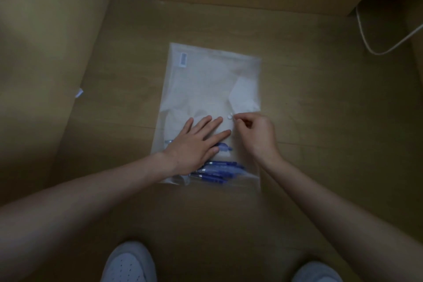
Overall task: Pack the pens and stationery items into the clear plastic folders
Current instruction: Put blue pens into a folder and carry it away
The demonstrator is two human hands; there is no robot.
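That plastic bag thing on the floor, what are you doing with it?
A person is crouched over a clear plastic folder lying flat on the wooden floor. The left hand presses down flat on it with straight fingers. The right hand pinches the flap at the small white snap button, apparently fastening the folder. Several blue pens are already inside, bunched at the near end. Two white shoes show at the bottom edge.

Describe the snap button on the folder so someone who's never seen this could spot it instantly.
Start at the clear plastic folder lying flat on the wooden floor. Go to its near right part, where the right hand curls its fingers at the folder's flap. The snap button is the small white round dot at those fingertips, unlike the long blue pens lower down.
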